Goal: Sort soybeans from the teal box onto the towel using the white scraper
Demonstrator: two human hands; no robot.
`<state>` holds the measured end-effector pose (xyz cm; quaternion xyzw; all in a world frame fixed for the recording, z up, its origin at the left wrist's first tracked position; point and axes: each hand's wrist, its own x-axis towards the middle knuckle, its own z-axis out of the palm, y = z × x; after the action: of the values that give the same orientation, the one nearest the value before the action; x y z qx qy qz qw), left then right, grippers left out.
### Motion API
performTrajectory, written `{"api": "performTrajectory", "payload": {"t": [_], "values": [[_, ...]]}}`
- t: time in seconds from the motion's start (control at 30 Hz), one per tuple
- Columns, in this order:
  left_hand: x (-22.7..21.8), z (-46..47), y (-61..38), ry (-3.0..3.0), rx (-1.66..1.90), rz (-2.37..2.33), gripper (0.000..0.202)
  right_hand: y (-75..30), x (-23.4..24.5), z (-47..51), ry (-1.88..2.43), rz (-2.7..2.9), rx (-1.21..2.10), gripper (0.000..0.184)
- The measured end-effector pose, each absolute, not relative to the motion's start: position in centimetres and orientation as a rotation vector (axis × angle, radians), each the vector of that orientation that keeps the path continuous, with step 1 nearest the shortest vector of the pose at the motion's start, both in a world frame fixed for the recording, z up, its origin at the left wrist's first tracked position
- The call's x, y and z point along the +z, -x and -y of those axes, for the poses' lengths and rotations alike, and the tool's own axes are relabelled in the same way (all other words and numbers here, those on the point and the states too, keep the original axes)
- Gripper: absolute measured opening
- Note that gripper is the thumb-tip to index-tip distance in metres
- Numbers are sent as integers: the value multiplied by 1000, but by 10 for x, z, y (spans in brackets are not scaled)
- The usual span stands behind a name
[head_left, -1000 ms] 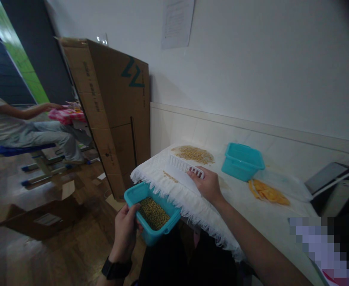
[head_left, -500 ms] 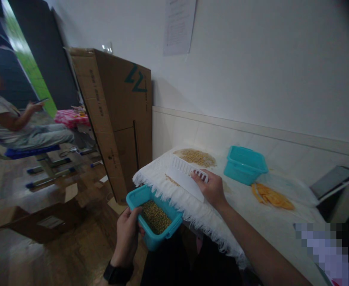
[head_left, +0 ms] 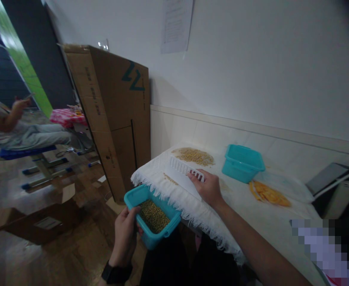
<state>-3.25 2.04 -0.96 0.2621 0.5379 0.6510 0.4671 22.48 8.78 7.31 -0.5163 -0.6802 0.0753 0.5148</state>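
My left hand grips the near left rim of a teal plastic tub, thumb over the edge. Inside the tub lie small greenish beans. It is held just below the table edge, under the fringe of a white cloth. My right hand is closed on a white slotted plastic scraper, tilted on the cloth. A thin line of tan beans lies along the scraper's near side. Behind it, a pile of tan beans rests on the table's far side.
A second teal tub stands against the wall, beside a crumpled orange cloth. A tall cardboard box rises left of the table. An opened carton lies on the floor. At far left a person sits holding a phone.
The view has shifted slightly, moving everything a little left in the picture. Both hands keep their grips, and the tub and scraper hold nearly the same places.
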Motion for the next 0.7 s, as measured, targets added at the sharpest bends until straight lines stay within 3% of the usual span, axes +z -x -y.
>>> {"api": "performTrajectory", "payload": {"t": [0.3, 0.47, 0.7], "values": [[-11, -20, 34, -623, 1579, -1314, 31, -246, 88, -99, 1248, 1657, 217, 31], [-13, -21, 35, -609, 1584, -1289, 31, -278, 103, -110, 1281, 1676, 267, 41], [-16, -23, 36, -608, 1571, -1286, 31, -287, 96, -120, 1305, 1722, 271, 43]]}}
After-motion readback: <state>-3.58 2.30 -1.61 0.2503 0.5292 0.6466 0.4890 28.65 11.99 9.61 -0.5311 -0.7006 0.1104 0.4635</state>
